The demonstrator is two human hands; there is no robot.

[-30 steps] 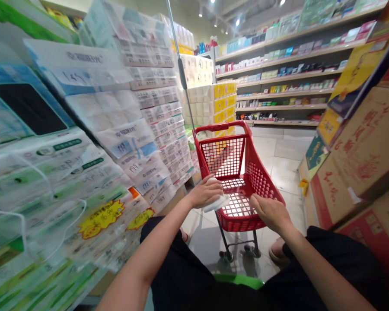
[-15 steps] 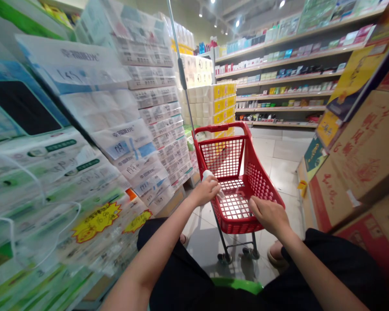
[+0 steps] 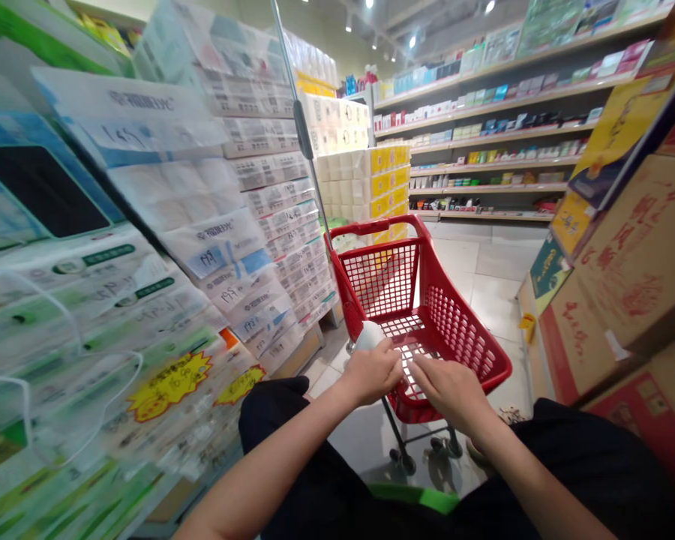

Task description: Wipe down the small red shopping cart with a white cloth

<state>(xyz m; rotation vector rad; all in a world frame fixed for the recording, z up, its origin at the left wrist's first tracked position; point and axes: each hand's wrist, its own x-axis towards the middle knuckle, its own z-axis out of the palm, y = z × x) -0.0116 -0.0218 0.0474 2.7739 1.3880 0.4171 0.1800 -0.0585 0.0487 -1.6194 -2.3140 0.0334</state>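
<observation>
In front of me stands a small red plastic shopping cart (image 3: 466, 322) with a lattice basket. My left hand (image 3: 373, 371) is over the cart's near left edge, its fingers closed on a soft-looking white piece (image 3: 370, 335), perhaps a wipe or cloth, that stands up above the knuckles. Close beside it, my right hand (image 3: 453, 390) is over the near rim of the basket, fingers together and bent toward the left hand. Whatever lies under the right fingertips is hidden. A thin metal pole (image 3: 292, 82) with a dark grip rises at the cart's far left corner.
Stacked packs of tissue paper (image 3: 214, 247) line the left side, with a white cable (image 3: 104, 412) hanging over them. Cardboard cartons (image 3: 635, 262) stand on the right. Shelves of goods (image 3: 484, 142) fill the back. Tiled floor (image 3: 500, 259) runs between.
My right hand has moved left and lower, close to my left hand. My left hand has come nearer and slightly right, showing more of the white piece. The cart has turned slightly and shifted nearer.
</observation>
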